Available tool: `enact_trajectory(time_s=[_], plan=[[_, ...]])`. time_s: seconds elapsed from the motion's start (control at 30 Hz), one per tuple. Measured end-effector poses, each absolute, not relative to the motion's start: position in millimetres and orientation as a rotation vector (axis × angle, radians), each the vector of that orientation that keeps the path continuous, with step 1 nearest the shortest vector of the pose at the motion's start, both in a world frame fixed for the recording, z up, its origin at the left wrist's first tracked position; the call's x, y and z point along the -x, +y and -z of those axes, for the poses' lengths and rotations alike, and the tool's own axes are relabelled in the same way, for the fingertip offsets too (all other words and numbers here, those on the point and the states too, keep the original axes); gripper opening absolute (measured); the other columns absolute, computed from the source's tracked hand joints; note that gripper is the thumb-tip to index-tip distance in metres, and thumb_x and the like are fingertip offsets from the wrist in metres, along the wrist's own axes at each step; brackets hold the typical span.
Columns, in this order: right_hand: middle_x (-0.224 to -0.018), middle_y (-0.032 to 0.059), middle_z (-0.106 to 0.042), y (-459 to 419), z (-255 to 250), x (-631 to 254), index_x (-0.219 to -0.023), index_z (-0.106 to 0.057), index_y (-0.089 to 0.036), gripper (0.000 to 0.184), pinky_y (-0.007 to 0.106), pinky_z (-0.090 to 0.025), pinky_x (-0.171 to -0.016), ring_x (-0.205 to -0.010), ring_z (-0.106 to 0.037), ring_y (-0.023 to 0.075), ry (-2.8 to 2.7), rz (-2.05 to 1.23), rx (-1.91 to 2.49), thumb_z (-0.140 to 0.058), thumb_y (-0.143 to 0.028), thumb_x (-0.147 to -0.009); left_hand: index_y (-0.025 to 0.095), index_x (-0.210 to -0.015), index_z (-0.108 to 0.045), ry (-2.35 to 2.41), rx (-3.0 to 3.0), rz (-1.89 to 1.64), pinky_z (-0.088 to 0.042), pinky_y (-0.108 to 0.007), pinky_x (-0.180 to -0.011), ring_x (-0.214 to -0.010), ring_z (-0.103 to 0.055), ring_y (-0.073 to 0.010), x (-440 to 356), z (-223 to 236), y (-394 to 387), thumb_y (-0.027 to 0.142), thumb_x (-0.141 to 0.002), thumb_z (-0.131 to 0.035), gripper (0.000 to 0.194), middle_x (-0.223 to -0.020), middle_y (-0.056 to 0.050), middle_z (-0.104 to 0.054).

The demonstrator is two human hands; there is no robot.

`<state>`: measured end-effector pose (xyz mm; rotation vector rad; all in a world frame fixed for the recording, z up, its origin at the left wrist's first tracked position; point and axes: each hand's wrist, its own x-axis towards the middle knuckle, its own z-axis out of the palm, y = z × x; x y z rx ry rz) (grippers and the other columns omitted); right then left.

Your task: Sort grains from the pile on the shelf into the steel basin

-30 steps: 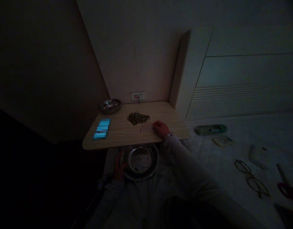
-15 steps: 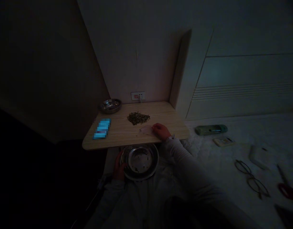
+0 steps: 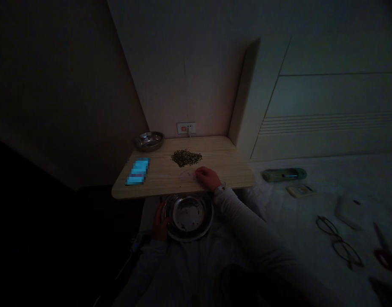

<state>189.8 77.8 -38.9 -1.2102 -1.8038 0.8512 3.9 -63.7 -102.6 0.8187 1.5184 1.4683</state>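
Observation:
My left hand (image 3: 159,222) grips the left rim of a shiny metal basin (image 3: 206,228), held just below the front edge of the small wooden table (image 3: 228,162). A few dark bits lie inside the basin. Over the tabletop, my right hand (image 3: 208,178) is closed on a thin, see-through piece of plastic (image 3: 187,175) that lies low against the wood. Its exact kind is hard to make out in the dim light. Behind it spreads a pile of small dark seed-like grains (image 3: 185,157). One stray grain sits near the front edge.
A second metal bowl (image 3: 149,141) stands at the table's back left, with a lit phone (image 3: 137,171) before it. A plug sits in the wall socket (image 3: 186,128). On the bed at right lie a green bottle (image 3: 283,175), glasses (image 3: 338,241) and red-handled scissors (image 3: 387,259).
My right hand has slid left along the tabletop with the clear plastic piece. The left hand and basin stay in place below the edge.

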Motion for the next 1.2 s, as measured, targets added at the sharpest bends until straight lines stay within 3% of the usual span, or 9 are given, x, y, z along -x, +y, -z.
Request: enact_trajectory(time_s=[0.23,0.43,0.73,1.2], plan=[[-0.076,-0.0006,-0.060,68.7,31.7,-186.5,-0.079,-0.058,-0.019,0.018,0.023,-0.039,-0.068,-0.071,-0.052,0.0108,-1.919,-0.921,1.131,-0.048,-0.028,-0.067,0.024,-0.108,-0.048,1.591,-0.764,-1.495,-0.030,-0.030,-0.090,-0.111,-0.038,-0.0192,-8.6,99.4,-63.9,0.007,-0.054,-0.046,0.056,-0.118,-0.001,-0.048],[-0.065,-0.0008,-0.057,79.4,33.4,-196.2,-0.071,-0.055,-0.015,0.020,0.023,-0.039,-0.065,-0.065,-0.050,0.0100,-1.674,-1.100,1.041,-0.047,-0.032,-0.064,0.025,-0.107,-0.048,1.578,-0.745,-1.468,-0.031,-0.031,-0.090,-0.111,-0.039,-0.0196,-7.1,99.0,-64.9,0.008,-0.055,-0.048,0.055,-0.116,-0.001,-0.050],[-0.062,-0.0007,-0.056,93.4,40.3,-229.7,-0.067,-0.053,-0.017,0.020,0.023,-0.037,-0.062,-0.062,-0.049,0.0108,-1.542,-0.762,1.347,-0.042,-0.034,-0.065,0.026,-0.107,-0.048,1.550,-0.773,-1.441,-0.029,-0.029,-0.091,-0.113,-0.037,-0.0183,-8.2,90.9,-67.5,0.007,-0.054,-0.047,0.056,-0.119,0.001,-0.048],[-0.065,-0.0010,-0.057,75.5,38.1,-225.9,-0.072,-0.056,-0.018,0.017,0.022,-0.036,-0.060,-0.062,-0.049,0.0108,-1.853,-0.775,1.345,-0.046,-0.030,-0.065,0.024,-0.107,-0.048,1.499,-0.774,-1.455,-0.031,-0.030,-0.090,-0.111,-0.038,-0.0194,-4.4,94.2,-65.4,0.008,-0.054,-0.049,0.055,-0.119,-0.001,-0.047]])
